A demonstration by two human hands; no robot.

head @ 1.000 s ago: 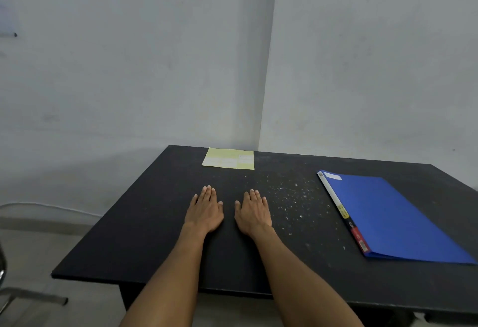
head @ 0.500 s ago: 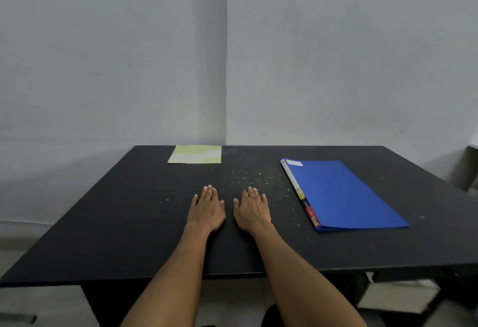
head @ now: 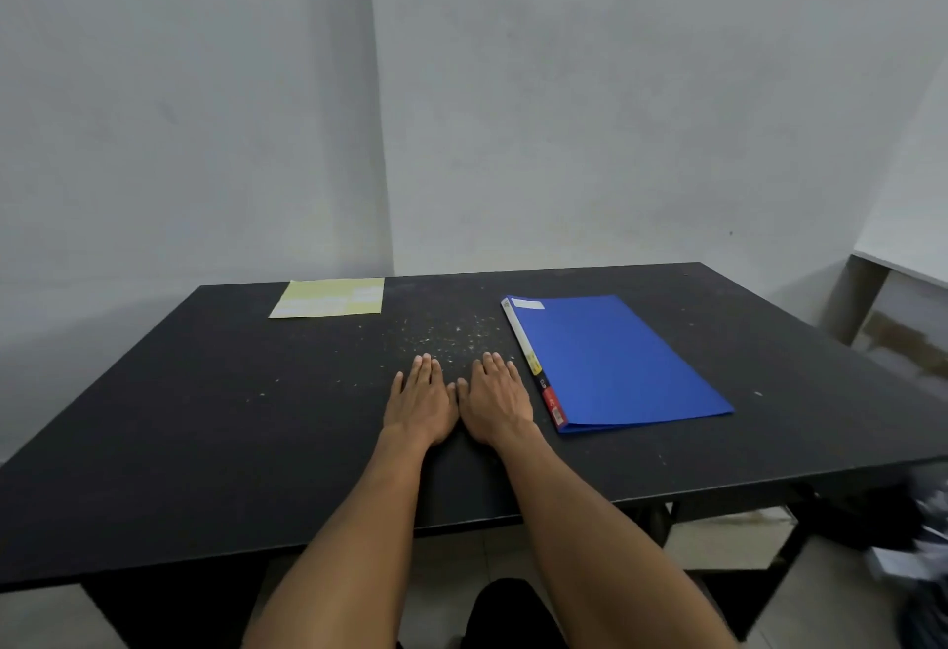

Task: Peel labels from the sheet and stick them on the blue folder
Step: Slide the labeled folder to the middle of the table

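A blue folder (head: 615, 361) and pale yellow label sheet (head: 328, 297) lie on a black table (head: 205, 417) flecked with seemingly white specks.

Yellow label sheet (head: 328, 297) lies flat, far left; closed blue folder (head: 615, 361) lies flat, right.

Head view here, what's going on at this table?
A person sits with the left hand and right hand flat and empty on the black table. The yellow label sheet lies untouched at the far edge. The closed blue folder lies to the right, one white label at its far corner.
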